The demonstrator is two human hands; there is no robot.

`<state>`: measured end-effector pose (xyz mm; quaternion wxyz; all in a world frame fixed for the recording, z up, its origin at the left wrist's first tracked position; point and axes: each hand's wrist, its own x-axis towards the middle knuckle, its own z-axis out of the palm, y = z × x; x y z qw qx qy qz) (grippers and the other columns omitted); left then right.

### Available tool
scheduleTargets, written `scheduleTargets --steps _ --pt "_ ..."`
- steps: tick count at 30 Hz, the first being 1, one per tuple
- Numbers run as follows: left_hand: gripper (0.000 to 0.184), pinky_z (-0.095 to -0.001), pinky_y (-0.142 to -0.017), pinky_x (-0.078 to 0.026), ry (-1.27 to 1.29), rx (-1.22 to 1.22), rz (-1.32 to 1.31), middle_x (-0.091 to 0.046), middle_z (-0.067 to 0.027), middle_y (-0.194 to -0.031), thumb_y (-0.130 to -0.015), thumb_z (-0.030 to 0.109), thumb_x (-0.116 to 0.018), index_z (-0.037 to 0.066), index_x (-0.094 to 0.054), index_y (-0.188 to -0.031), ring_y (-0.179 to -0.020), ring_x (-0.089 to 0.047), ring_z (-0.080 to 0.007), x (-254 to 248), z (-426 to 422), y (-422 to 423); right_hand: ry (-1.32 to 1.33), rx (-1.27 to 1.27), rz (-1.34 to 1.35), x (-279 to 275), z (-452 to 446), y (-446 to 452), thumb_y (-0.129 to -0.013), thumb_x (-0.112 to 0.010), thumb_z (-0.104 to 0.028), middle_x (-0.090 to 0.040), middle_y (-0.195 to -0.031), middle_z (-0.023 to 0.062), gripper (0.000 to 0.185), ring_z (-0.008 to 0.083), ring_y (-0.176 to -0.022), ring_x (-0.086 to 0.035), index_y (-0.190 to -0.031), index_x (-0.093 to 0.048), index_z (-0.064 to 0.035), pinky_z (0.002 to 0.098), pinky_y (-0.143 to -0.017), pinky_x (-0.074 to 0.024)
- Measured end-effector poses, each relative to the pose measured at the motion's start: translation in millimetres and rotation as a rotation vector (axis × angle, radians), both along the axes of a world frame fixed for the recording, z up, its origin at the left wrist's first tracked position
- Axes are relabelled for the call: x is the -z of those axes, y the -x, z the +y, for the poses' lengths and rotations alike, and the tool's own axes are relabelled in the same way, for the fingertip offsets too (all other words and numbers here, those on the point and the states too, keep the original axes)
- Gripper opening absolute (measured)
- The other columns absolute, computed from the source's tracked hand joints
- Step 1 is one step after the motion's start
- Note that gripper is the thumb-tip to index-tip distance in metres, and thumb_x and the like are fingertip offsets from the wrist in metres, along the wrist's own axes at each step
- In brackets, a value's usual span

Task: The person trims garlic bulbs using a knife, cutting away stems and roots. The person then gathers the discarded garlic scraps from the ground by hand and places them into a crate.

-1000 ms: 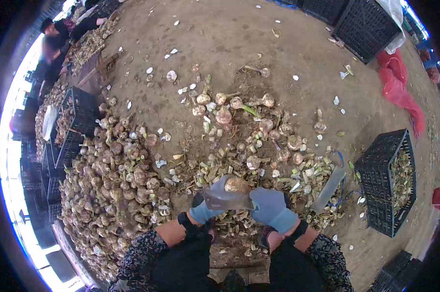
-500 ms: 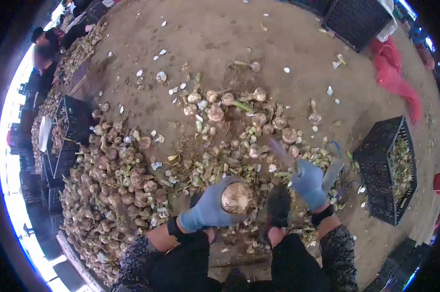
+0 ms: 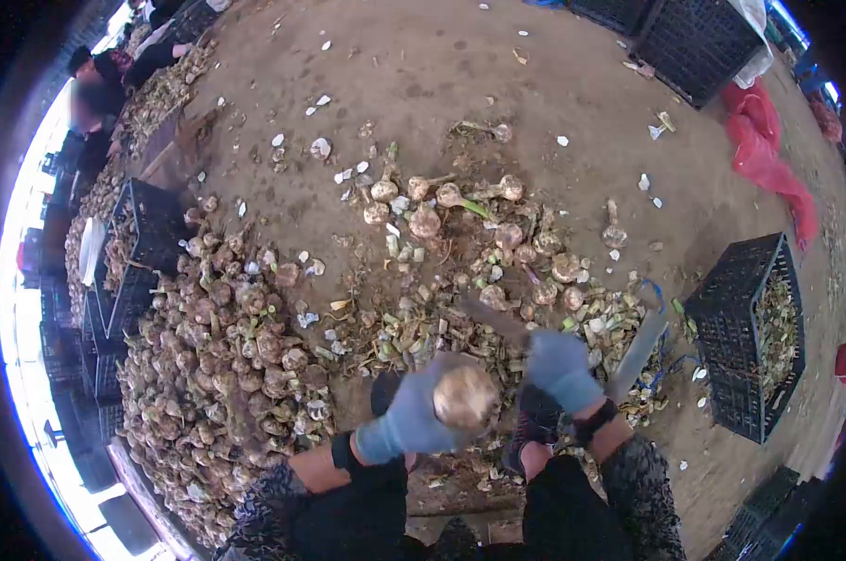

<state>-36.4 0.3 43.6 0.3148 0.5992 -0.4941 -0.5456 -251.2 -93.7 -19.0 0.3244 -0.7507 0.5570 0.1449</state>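
Note:
My left hand (image 3: pixel 412 419), in a blue-grey glove, is wrapped round a pale garlic bulb (image 3: pixel 465 397) at the lower middle. To its right my right hand (image 3: pixel 563 370), gloved alike, is closed on a knife whose blade (image 3: pixel 494 320) points up and left, blurred by motion. The blade is apart from the bulb. Below and beyond the hands lie cut stems (image 3: pixel 423 327) and loose bulbs (image 3: pixel 424 222) on the ground. Another broad blade (image 3: pixel 640 352) lies right of my right hand.
A large garlic heap (image 3: pixel 217 365) is at the left, beside black crates (image 3: pixel 161 224). A black crate (image 3: pixel 730 327) with trimmings stands at the right. Red netting (image 3: pixel 764 159) lies beyond it. A person (image 3: pixel 100 103) sits at the upper left.
A second ago the blade lay across the bulb between both hands. My right hand swung out to the right with it, then came partway back left. My left hand still holds the bulb.

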Motion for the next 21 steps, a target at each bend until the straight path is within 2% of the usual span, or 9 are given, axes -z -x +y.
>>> scheduleTargets --steps 2,4,5,7,10,12,13,16,21 --pt "0.073 -0.0316 -0.087 -0.047 0.204 0.167 0.087 -0.062 -0.0093 -0.106 -0.061 0.013 -0.081 0.001 -0.044 -0.124 -0.097 -0.06 -0.0176 -33.5 -4.9 -2.1 0.247 0.051 -0.064 46.7 6.3 45.4 -0.069 -0.062 -0.021 -0.065 -0.08 0.0149 0.019 0.0361 -0.075 -0.063 -0.083 -0.063 -0.0073 0.0406 -0.064 -0.0512" --pt "0.078 -0.0323 -0.088 -0.046 0.003 0.069 0.208 -0.061 -0.0082 -0.108 -0.061 0.015 -0.083 0.0 -0.042 -0.126 -0.099 -0.059 -0.0177 -16.2 -13.1 -12.1 0.236 0.167 -0.141 15.7 10.0 44.0 -0.069 -0.062 -0.021 -0.064 -0.078 0.0158 0.02 0.0366 -0.074 -0.062 -0.083 -0.063 -0.0071 0.0411 -0.064 -0.0501" --pt "0.075 -0.0321 -0.087 -0.046 0.012 0.03 0.186 -0.06 -0.0094 -0.107 -0.06 0.019 -0.083 0.001 -0.045 -0.122 -0.097 -0.059 -0.0188 -12.3 -16.7 -15.4 0.245 0.277 -0.225 0.8 3.9 42.3 -0.069 -0.062 -0.021 -0.063 -0.077 0.0166 0.02 0.0371 -0.072 -0.061 -0.083 -0.062 -0.007 0.0417 -0.063 -0.049" --pt "0.072 -0.0319 -0.086 -0.046 0.018 -0.017 0.161 -0.06 -0.0105 -0.107 -0.059 0.022 -0.083 0.002 -0.048 -0.119 -0.096 -0.06 -0.0198 -4.5 -17.8 -16.3 0.208 0.236 -0.302 -4.8 2.4 32.8 -0.068 -0.063 -0.021 -0.061 -0.075 0.0166 0.02 0.0373 -0.071 -0.06 -0.082 -0.061 -0.0068 0.0424 -0.062 -0.0477" --pt "0.064 -0.035 -0.08 -0.049 0.174 0.141 0.005 -0.059 -0.0099 -0.106 -0.062 0.024 -0.08 0.008 -0.052 -0.117 -0.091 -0.062 -0.0248 8.3 -13.2 -13.9 0.244 0.084 -0.476 -21.4 11.7 5.3 -0.065 -0.065 -0.023 -0.058 -0.072 0.0156 0.022 0.0376 -0.067 -0.058 -0.079 -0.058 -0.0066 0.0434 -0.059 -0.0453" --pt "0.048 -0.0407 -0.077 -0.05 0.105 0.474 -0.435 -0.06 -0.0086 -0.101 -0.068 0.027 -0.075 0.011 -0.059 -0.111 -0.091 -0.061 -0.031 14.9 -3.6 -6.6 0.103 -0.022 -0.595 -19.5 20.1 -4.9 -0.065 -0.065 -0.023 -0.057 -0.071 0.0149 0.022 0.0372 -0.069 -0.058 -0.08 -0.058 -0.0081 0.0428 -0.06 -0.0455" --pt "0.04 -0.0448 -0.068 -0.049 0.282 0.509 -0.45 -0.058 -0.0091 -0.102 -0.068 0.026 -0.068 0.016 -0.061 -0.107 -0.084 -0.059 -0.0347 23.9 -0.3 -3.3 0.098 -0.078 -0.592 -22.7 21.9 -8.2 -0.066 -0.064 -0.024 -0.059 -0.075 0.0141 0.023 0.036 -0.072 -0.059 -0.084 -0.06 -0.0102 0.0431 -0.062 -0.0462" --pt "0.042 -0.0457 -0.064 -0.047 0.54 0.7 -0.55 -0.056 -0.007 -0.107 -0.063 0.019 -0.066 0.016 -0.061 -0.105 -0.081 -0.06 -0.0313 39.4 5.2 -2.4 0.074 -0.169 -0.556 -23.9 21.9 -14.6 -0.067 -0.064 -0.025 -0.061 -0.077 0.0129 0.023 0.0348 -0.075 -0.06 -0.086 -0.062 -0.0119 0.0432 -0.064 -0.0474" --pt "0.042 -0.0454 -0.065 -0.046 0.56 0.765 -0.682 -0.053 -0.0033 -0.11 -0.06 0.019 -0.065 0.018 -0.061 -0.102 -0.084 -0.058 -0.0298 32.3 10.2 -3.9 -0.053 -0.259 -0.376 -5.0 17.6 0.3 -0.069 -0.063 -0.027 -0.064 -0.083 0.0128 0.026 0.0338 -0.08 -0.062 -0.09 -0.062 -0.0113 0.0424 -0.07 -0.05"
